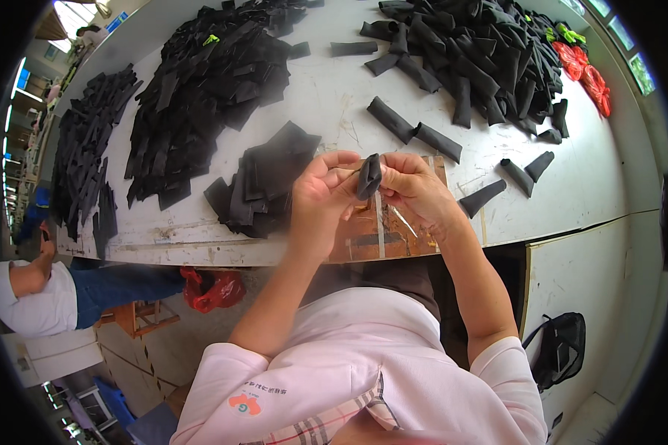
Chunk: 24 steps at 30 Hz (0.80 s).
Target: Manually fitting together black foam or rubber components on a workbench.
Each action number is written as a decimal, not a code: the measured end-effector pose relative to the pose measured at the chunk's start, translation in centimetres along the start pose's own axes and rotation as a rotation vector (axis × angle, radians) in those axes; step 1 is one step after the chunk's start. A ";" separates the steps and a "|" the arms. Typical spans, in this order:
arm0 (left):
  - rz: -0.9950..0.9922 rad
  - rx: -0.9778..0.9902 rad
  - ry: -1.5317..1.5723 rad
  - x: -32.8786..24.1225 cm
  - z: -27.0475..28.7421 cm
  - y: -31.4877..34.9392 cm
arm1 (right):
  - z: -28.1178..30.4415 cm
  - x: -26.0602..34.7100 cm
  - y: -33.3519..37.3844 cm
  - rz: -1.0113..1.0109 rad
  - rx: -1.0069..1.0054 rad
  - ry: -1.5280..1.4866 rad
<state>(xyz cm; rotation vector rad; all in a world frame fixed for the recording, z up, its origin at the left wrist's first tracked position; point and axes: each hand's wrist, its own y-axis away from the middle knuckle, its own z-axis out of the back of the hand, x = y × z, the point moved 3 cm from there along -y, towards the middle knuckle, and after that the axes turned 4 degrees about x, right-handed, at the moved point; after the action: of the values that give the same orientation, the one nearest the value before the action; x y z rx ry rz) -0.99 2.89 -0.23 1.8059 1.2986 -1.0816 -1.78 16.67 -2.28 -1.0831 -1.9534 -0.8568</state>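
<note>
Between my two hands is a black fabric tube (369, 178), its rolled end turned up toward me. My left hand (321, 191) pinches it from the left with thumb and fingers. From the right, my right hand (417, 187) grips the same tube, fingers curled against its edge. Both hands are just above a worn brown board (356, 243) at the table's front edge. A small stack of flat black fabric pieces (263, 174) lies left of my left hand. Beyond my hands rest two loose black tubes (438, 142), and another tube (484, 197) is right of my right hand.
Large heaps of flat black pieces (215, 81) and narrow strips (89, 141) cover the white table's left side. A heap of tubes (482, 52) is at the far right, beside red plastic bags (583, 73). A person (41, 293) sits at left; a black backpack (560, 348) hangs at right.
</note>
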 end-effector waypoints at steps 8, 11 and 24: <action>-0.458 0.120 -0.498 -3.0 -0.7 0.3 | -1.7 2.6 1.9 0.334 -0.178 0.479; -0.487 0.085 -0.274 -3.1 -1.2 0.4 | -4.4 5.3 3.3 0.636 -0.074 1.429; -0.550 0.051 -0.236 -2.6 -0.8 0.3 | -4.5 4.9 3.2 0.553 -0.132 1.519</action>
<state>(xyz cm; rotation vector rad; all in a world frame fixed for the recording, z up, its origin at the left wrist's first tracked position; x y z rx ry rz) -0.95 2.45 2.51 1.3254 1.6735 -1.5753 0.46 16.26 4.77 -0.5810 -0.3216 -0.9988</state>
